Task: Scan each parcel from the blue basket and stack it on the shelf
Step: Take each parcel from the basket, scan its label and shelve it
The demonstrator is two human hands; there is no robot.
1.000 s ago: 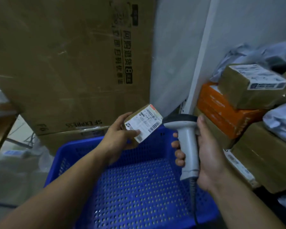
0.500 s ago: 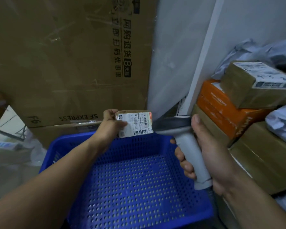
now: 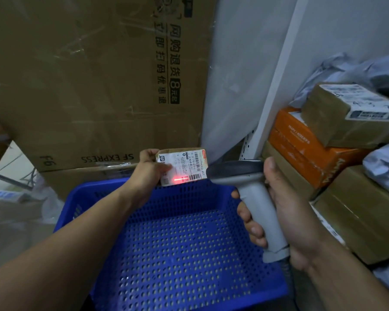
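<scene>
A blue basket (image 3: 177, 254) with a perforated floor and walls sits low in front of the person. Behind it a large cardboard box (image 3: 88, 86) printed with black characters leans against a pale wall (image 3: 234, 75). Above the basket's far rim the left hand (image 3: 149, 173) grasps a small brown parcel (image 3: 184, 167) by its left end, thumb across the white label. A red scan line (image 3: 180, 180) glows on the label's lower edge. The right hand (image 3: 288, 212) is wrapped around the grey handle of a scanner (image 3: 258, 198), whose dark head sits just beside the parcel. A white shelf post (image 3: 276, 81) rises on the right. The shelf beside it holds an orange box (image 3: 301, 149) with a brown labelled box (image 3: 346, 115) on top, grey plastic bags (image 3: 346, 70) behind, and plain brown boxes (image 3: 364, 216) below.
</scene>
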